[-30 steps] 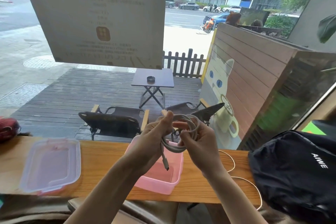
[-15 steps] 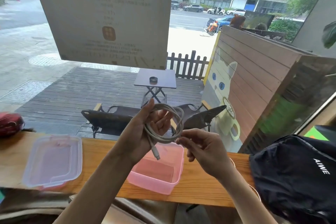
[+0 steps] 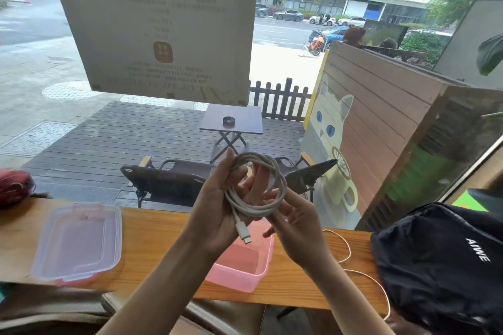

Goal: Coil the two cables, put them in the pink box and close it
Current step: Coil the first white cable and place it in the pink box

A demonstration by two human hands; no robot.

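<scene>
1. Pink box (image 3: 239, 277): open on the wooden surface (image 3: 152, 236), directly below both hands; judged ready for the drop.
2. Second cable (image 3: 345, 250): loose on the surface right of the box, not yet coiled.
3. Left hand (image 3: 217, 198): grasping the white cable (image 3: 258, 185) coil, plug end dangling. Advice: pinch all loops together before lowering.
4. Right hand (image 3: 296, 215): fingers loosely steadying the coil's lower edge.
5. Clear lid (image 3: 79, 239): far left, off the box.

Two hands (image 3: 217, 207) (image 3: 296, 228), two cables (image 3: 255, 185) (image 3: 351, 261), one pink box (image 3: 245, 277), one lid (image 3: 79, 242), one black bag (image 3: 441, 266).
</scene>
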